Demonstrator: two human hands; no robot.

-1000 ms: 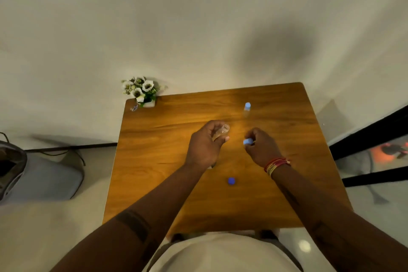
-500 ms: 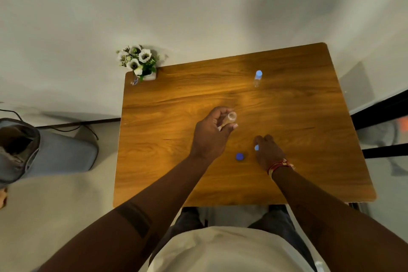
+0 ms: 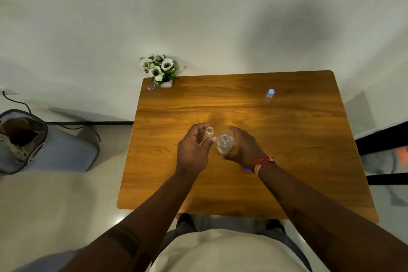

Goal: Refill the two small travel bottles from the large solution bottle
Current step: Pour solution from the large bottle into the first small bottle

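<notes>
My left hand (image 3: 193, 152) grips a small clear travel bottle (image 3: 208, 131), uncapped, its mouth facing up. My right hand (image 3: 244, 149) wraps around the large clear solution bottle (image 3: 225, 143), which stands upright just right of the small one, its nozzle on top. The two bottles almost touch above the middle of the wooden table (image 3: 298, 139). A second small travel bottle (image 3: 269, 95) with a blue cap stands alone at the far right. A blue cap (image 3: 246, 169) lies on the table, partly hidden behind my right wrist.
A white pot of flowers (image 3: 160, 70) sits on the table's far left corner, with a tiny object (image 3: 151, 87) beside it. A grey bag (image 3: 44, 146) rests on the floor to the left. A white wall rises behind the table.
My right hand left the blue cap on the table and took hold of the large solution bottle, bringing it beside the small bottle in my left hand. The camera view shifted.
</notes>
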